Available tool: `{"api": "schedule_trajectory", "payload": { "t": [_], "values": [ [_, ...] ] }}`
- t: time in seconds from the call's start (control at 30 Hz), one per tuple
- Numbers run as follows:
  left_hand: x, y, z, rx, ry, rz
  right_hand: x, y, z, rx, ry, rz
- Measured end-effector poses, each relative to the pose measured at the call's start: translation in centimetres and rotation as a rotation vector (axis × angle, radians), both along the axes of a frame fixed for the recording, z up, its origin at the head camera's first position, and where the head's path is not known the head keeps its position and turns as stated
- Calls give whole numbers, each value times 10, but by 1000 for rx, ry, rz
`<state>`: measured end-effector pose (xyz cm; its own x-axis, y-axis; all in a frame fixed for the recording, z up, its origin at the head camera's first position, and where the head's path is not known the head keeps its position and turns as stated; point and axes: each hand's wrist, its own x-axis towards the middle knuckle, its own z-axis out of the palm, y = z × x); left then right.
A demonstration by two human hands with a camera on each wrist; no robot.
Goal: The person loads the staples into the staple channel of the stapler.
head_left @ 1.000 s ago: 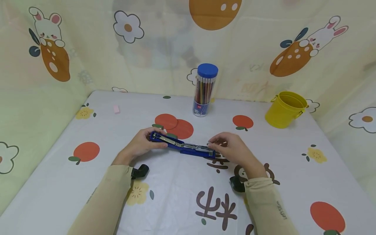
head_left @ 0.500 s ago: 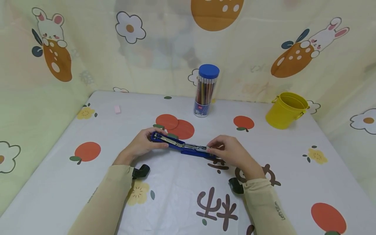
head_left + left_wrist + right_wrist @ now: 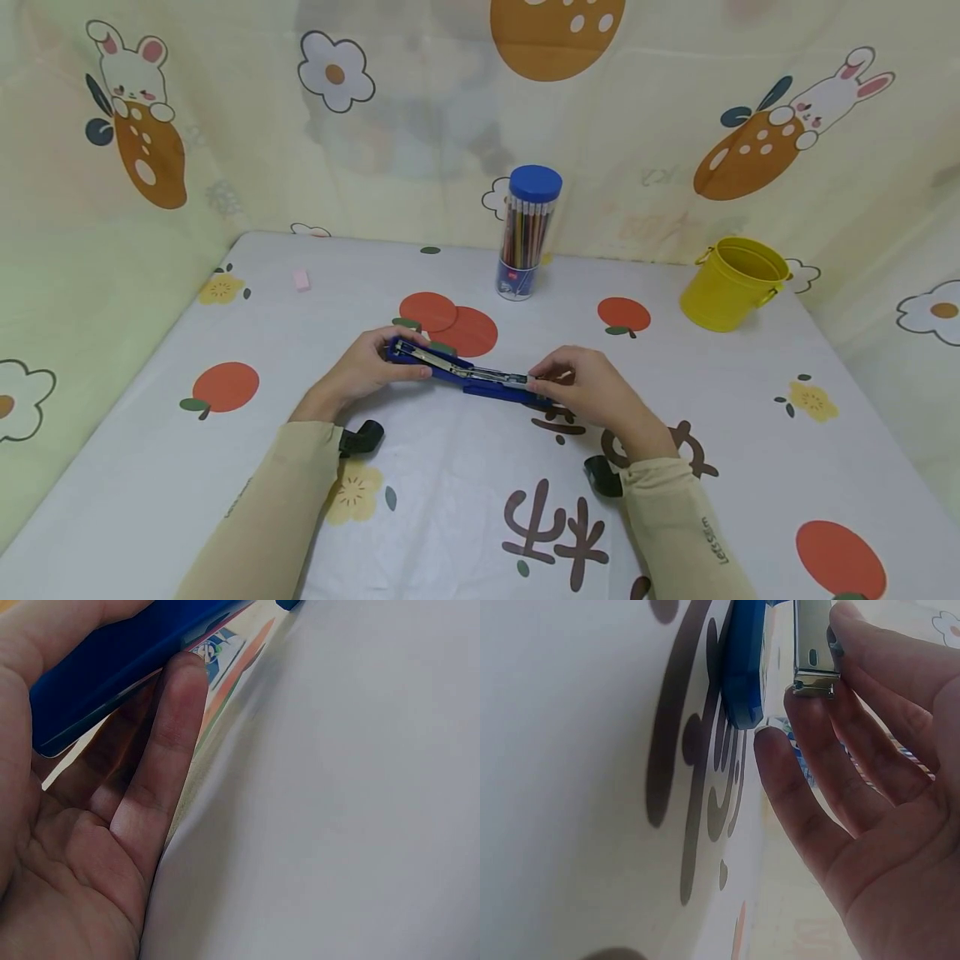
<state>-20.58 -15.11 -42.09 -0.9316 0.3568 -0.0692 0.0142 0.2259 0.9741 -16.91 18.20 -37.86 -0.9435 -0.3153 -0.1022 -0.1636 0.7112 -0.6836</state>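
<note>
The blue stapler (image 3: 495, 391) is spread open over the white surface (image 3: 442, 508), long from left to right, with the left hand's (image 3: 366, 372) fingers holding one end and the right hand's (image 3: 588, 385) fingers pinching the metal strip (image 3: 814, 637), just apart from the blue part (image 3: 744, 667) there.

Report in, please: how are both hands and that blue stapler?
Left hand gripping blue stapler; right hand pinching its metal rail. Stapler opened out. Pencil tub, yellow bucket farther back, out of the way.

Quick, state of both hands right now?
Left hand: closed, holding one end of the long blue opened stapler.
Right hand: closed, pinching the stapler's narrow silver metal rail.
</note>
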Motion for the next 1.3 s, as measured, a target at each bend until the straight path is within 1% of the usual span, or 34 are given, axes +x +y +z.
{"api": "schedule_trajectory", "payload": {
  "t": [0.2, 0.43, 0.63, 0.8, 1.0, 1.3],
  "values": [
    [0, 0, -1, 5, 4, -4, 0, 0, 0, 9, 28, 2],
    [-1, 0, -1, 17, 3, -5, -1, 0, 1, 52, 93, 11],
    [-1, 0, -2, 8, 0, 2, 1, 0, 3, 61, 107, 11],
    [0, 0, -1, -4, 5, 4, 2, 0, 4, 62, 126, 47],
    [-1, -1, -1, -2, 3, 3, 0, 1, 1, 69, 130, 92],
    [-1, 0, -1, -6, 1, 3, 0, 5, -1, 96, 138, 117]
  ]
}}
